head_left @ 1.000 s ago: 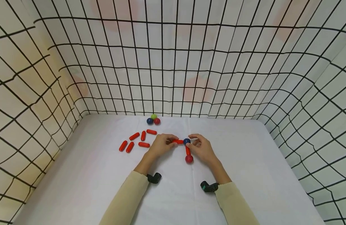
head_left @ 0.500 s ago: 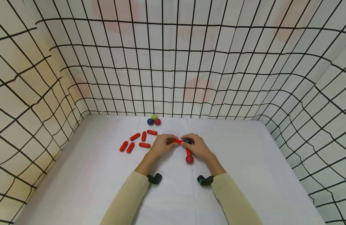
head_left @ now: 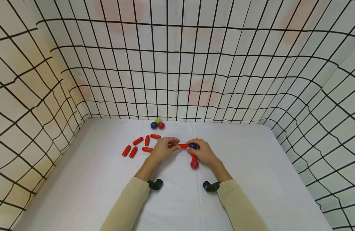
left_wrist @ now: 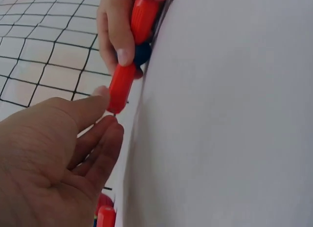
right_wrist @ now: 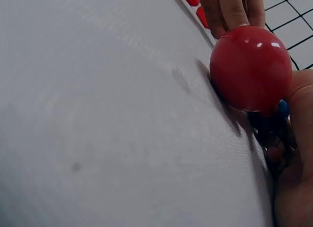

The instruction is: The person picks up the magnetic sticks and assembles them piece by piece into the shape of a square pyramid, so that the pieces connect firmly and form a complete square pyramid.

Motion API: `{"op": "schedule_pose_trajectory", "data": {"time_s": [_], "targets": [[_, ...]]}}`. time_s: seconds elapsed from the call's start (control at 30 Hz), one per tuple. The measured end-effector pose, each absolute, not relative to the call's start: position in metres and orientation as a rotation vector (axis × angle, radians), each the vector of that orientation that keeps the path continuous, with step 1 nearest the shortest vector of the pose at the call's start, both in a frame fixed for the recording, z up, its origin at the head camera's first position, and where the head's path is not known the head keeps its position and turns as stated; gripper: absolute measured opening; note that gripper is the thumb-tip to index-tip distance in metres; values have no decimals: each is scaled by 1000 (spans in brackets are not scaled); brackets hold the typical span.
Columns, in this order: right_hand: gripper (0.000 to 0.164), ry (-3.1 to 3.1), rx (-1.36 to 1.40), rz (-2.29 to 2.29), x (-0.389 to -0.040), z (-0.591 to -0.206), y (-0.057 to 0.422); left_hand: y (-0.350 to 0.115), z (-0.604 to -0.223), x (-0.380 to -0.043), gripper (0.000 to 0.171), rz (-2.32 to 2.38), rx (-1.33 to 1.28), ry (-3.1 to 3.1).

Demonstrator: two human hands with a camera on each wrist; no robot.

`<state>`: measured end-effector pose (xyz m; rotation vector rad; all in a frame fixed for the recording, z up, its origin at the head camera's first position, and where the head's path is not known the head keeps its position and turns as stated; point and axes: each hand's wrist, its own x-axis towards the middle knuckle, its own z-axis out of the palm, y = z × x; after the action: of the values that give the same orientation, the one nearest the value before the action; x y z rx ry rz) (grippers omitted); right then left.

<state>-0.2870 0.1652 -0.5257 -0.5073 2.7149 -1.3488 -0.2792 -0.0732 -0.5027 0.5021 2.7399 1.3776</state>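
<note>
My right hand [head_left: 205, 152] grips the blue ball [head_left: 193, 146] at the corner of a joined piece, thumb in front and fingers behind. A red rod [head_left: 183, 146] runs left from that ball. Another red rod [head_left: 193, 157] points toward me and ends in a red ball [head_left: 194, 164], large in the right wrist view. My left hand [head_left: 163, 150] is at the free end of the left rod. In the left wrist view its thumb is right by the rod's tip, and its loosely bent fingers lie just off the end.
Several loose red rods [head_left: 133, 152] lie on the white tabletop [head_left: 108, 192], left of my left hand. Behind them sit a green ball [head_left: 158, 120], a dark blue ball [head_left: 154, 125] and a red ball [head_left: 161, 125]. Black wire mesh [head_left: 177, 86] borders the back and sides.
My right hand moved left and closed round the blue ball. My left hand then loosened and drew slightly left, baring more of the rod's end.
</note>
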Motion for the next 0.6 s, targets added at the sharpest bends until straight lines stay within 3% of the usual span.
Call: {"op": "schedule_pose_trajectory", "data": {"time_s": [0.6], "targets": [[26,2709,-470,-1388,-285,-531,164,-134,-474,-320,37,1333,269,2959]]}}
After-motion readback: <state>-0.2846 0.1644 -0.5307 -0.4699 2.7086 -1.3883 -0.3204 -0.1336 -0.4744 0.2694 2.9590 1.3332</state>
